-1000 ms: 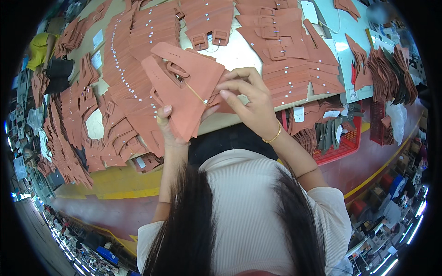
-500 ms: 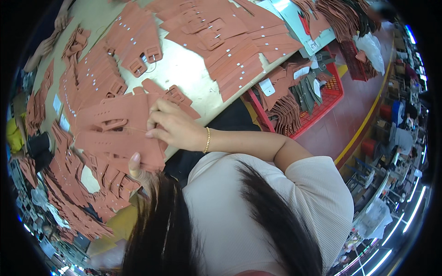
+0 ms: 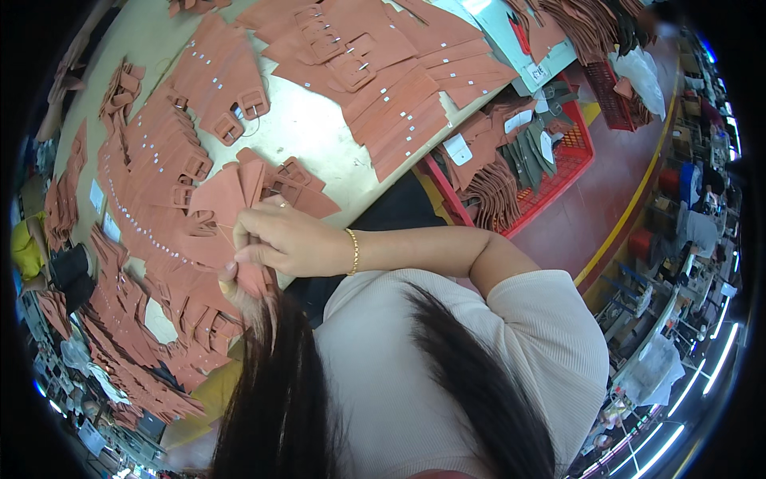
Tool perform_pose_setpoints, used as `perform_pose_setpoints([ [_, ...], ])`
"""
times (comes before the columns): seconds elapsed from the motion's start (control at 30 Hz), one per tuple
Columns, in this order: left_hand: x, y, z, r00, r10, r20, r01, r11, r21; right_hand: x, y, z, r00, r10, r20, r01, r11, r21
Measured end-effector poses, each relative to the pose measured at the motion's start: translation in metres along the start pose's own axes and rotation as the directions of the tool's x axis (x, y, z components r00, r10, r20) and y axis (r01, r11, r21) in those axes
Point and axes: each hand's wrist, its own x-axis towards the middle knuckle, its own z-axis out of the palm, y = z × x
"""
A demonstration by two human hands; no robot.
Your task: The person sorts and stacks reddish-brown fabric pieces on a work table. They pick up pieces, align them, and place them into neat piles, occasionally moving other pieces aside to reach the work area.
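Note:
A bundle of reddish-brown leather straps [image 3: 219, 195] is bent over between my hands at the near edge of the table. My left hand [image 3: 243, 291], partly covered by hair, grips its near end with the thumb on top. My right hand [image 3: 299, 241] is closed in a pinch beside the left thumb. From its fingertips a thin yellowish band [image 3: 227, 232] runs across the leather; whether it is rubber or thread I cannot tell. Just beyond my right hand lie straps with leather-covered buckles [image 3: 291, 172].
Rows of leather straps and buckle pieces [image 3: 391, 104] cover much of the table [image 3: 311, 120]. A red crate [image 3: 570, 160] with brown and dark green pieces stands to the right. At the upper left, another person's blurred arm [image 3: 68, 76] reaches over the table edge.
The bundle, spread flat half a second ago, is now bent and gathered toward me. My right hand has come down and left against my left hand, with the thin band pulled taut.

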Motion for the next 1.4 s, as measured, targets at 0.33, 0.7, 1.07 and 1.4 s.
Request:
perform_pose_setpoints([
  [0.33, -0.012, 0.023, 0.01, 0.895, 0.265, -0.36, -0.232, 0.964, 0.133, 0.007, 0.01, -0.069, 0.993, 0.008, 0.118, 0.038, 0.924, -0.38],
  [0.7, -0.032, 0.026, 0.018, 0.938, 0.125, -0.323, -0.039, 0.965, 0.259, 0.037, -0.007, -0.106, 0.964, -0.088, 0.251, 0.064, 0.993, 0.102],
  [1.07, -0.007, 0.029, 0.037, 0.942, -0.127, -0.311, 0.322, 0.605, 0.728, 0.126, -0.05, -0.064, 0.937, -0.348, 0.039, 0.349, 0.937, -0.025],
  [1.4, 0.006, 0.019, 0.056, 0.829, 0.45, -0.333, -0.266, 0.84, 0.473, 0.049, -0.066, -0.031, 0.997, -0.063, -0.051, 0.07, 0.987, 0.144],
])
